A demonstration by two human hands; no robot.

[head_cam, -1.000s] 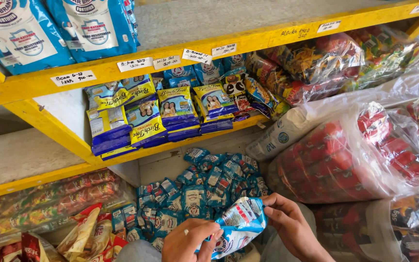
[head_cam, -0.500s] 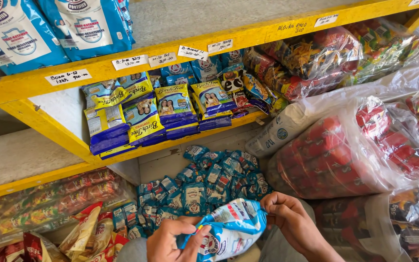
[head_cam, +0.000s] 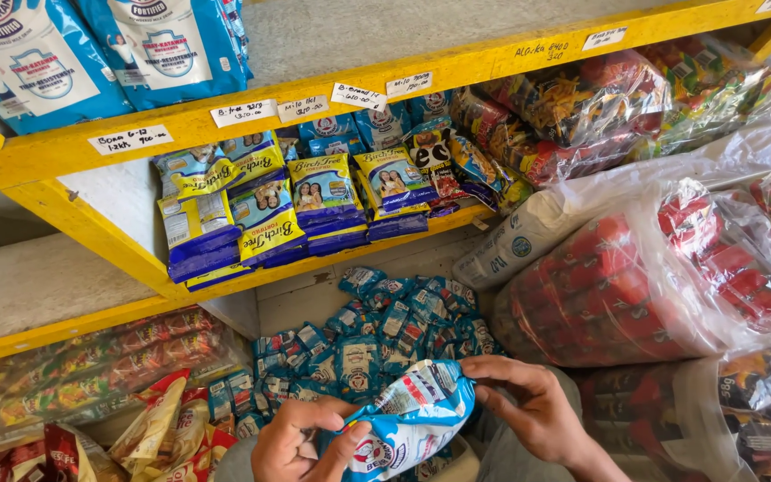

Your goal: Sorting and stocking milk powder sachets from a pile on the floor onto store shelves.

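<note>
Left hand (head_cam: 294, 439) and right hand (head_cam: 528, 403) both pinch a crinkled blue-and-white foil sachet (head_cam: 408, 419), fingers curled closed on it, near the pile of small blue sachets (head_cam: 377, 335).

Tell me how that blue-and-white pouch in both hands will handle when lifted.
The blue-and-white pouch probably flops: it bends between the left hand and right hand. Its glossy film looks slippery. Likely light, since fingertips alone hold it.

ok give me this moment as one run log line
left hand: grips blue packet | right hand: pinches packet's top edge | behind: blue sachet pile | above: yellow shelf
</note>
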